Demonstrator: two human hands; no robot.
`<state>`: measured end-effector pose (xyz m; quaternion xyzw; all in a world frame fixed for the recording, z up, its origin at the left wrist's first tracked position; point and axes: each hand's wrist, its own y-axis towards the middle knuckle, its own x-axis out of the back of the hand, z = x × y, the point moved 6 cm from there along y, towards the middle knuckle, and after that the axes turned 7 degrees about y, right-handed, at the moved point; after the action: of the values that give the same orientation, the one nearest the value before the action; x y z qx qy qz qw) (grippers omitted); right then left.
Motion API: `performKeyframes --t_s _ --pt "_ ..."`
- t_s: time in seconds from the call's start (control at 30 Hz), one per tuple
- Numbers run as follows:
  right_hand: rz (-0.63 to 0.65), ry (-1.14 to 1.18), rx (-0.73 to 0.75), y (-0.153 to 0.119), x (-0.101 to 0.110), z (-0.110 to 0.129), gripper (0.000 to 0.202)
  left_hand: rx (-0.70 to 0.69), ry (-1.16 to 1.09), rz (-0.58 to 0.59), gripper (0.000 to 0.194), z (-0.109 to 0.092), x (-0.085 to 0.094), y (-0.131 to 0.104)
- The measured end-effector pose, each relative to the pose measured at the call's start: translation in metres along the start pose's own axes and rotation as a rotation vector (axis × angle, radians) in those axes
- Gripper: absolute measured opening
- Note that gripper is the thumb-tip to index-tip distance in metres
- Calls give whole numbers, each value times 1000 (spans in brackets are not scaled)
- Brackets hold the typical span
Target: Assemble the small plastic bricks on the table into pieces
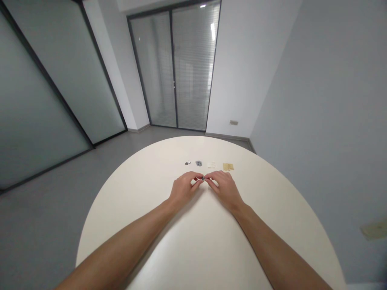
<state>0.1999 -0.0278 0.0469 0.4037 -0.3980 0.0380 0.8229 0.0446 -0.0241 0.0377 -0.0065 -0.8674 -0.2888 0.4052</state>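
Above the middle of the white round table [169, 241], my left hand [184, 186] and my right hand [224, 186] meet fingertip to fingertip. Both pinch a tiny dark metallic piece [203, 178], too small to name. Just beyond my hands lies a row of small items. From the left come a few small dark and shiny bits [188, 162], a little cluster of grey pieces [198, 163], some whitish pieces [211, 165] that barely stand out from the tabletop, and several yellowish flat pieces [228, 166] close past my right hand.
The table's curved far edge [193, 136] lies beyond the row of items. Behind it are a glass door with blinds [193, 72] and a white wall with a socket [234, 122]. Frosted glass panels [66, 68] stand at left, and a grey wall [332, 121] rises at right.
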Motion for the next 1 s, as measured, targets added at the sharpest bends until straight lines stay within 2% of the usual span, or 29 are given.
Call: performKeyframes --t_s 1.0 --pt "-7 -14 22 1 3 5 21 37 52 38 23 -2 1 0"
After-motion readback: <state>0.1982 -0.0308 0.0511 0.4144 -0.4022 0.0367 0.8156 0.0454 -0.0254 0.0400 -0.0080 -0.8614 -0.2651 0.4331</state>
